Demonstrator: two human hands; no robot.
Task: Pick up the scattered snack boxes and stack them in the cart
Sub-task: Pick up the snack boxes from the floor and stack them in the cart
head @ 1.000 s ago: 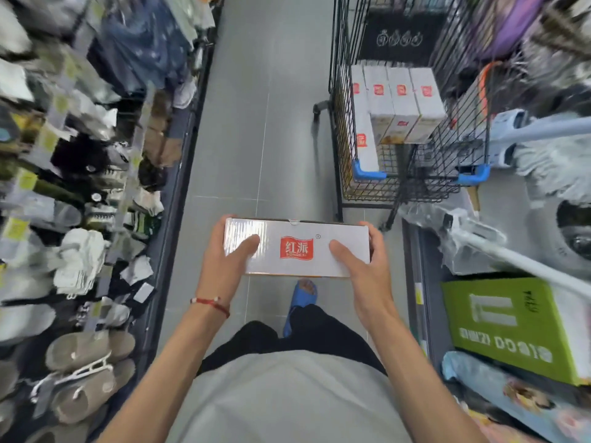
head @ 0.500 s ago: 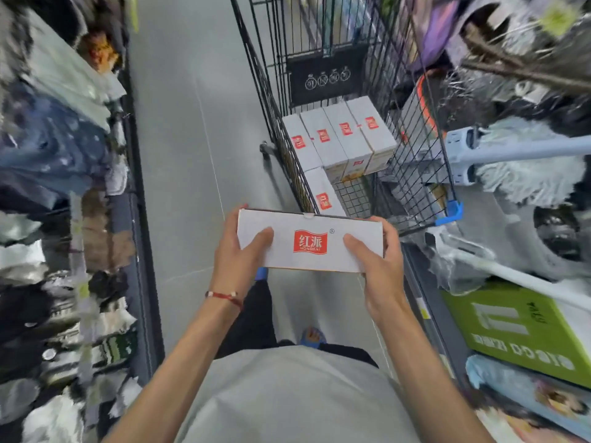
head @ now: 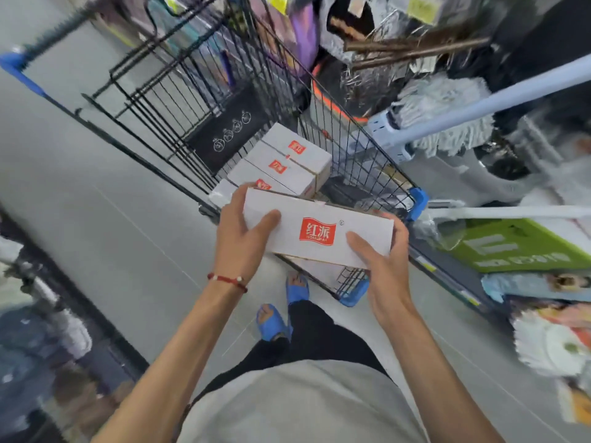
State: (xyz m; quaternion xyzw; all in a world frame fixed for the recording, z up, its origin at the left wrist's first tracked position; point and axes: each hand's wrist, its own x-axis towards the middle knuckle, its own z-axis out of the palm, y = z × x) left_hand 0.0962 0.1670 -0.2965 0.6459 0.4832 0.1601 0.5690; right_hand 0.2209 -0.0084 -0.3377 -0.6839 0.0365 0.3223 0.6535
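Gripping a white snack box [head: 316, 233] by its ends over the shopping cart's [head: 358, 174] near rim, the left hand [head: 243, 238] and right hand [head: 380, 266] clamp it, fingers wrapped round. Several stacked boxes [head: 287, 164] already lie inside; this one awaits placing.

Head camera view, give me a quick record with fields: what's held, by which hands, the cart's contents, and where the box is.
held item: white snack box with red logo
hands: left hand and right hand, one at each end
cart contents: stacked boxes of the same kind
box position: above the cart's near end, not yet set down
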